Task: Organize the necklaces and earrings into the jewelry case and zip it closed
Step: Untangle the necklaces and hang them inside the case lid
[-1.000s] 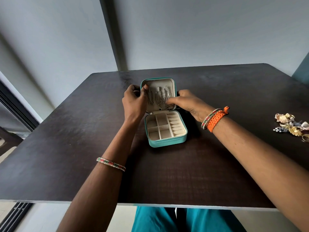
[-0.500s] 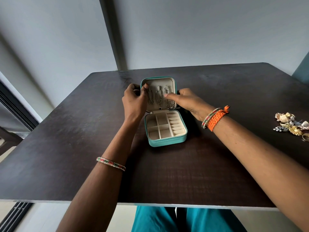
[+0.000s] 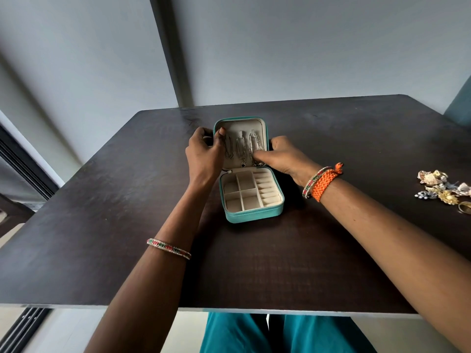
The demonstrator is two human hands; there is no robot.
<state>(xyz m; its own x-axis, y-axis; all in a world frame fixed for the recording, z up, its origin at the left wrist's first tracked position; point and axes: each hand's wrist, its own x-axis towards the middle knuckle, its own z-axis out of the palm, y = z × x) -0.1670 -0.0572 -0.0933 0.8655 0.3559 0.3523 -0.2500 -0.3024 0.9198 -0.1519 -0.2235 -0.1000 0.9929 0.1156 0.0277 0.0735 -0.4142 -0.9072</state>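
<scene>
A small teal jewelry case (image 3: 254,217) stands open in the middle of the dark table, its cream lid upright. Three silver chain necklaces (image 3: 240,150) hang side by side inside the lid. My left hand (image 3: 204,154) grips the lid's left edge, thumb on the rim. My right hand (image 3: 283,159) reaches in from the right, fingertips at the lower end of the rightmost chain; whether they pinch it is unclear. The case's divided tray (image 3: 251,191) holds nothing I can see. A heap of gold and silver earrings (image 3: 442,188) lies at the table's far right.
The dark wooden table (image 3: 127,200) ends at a near edge just above my lap. A grey wall with a dark vertical post stands behind it. A gold ring (image 3: 465,207) lies by the earrings at the right frame edge.
My right hand's fingers slid down along the rightmost chain to its lower end. The left hand stayed on the lid's edge.
</scene>
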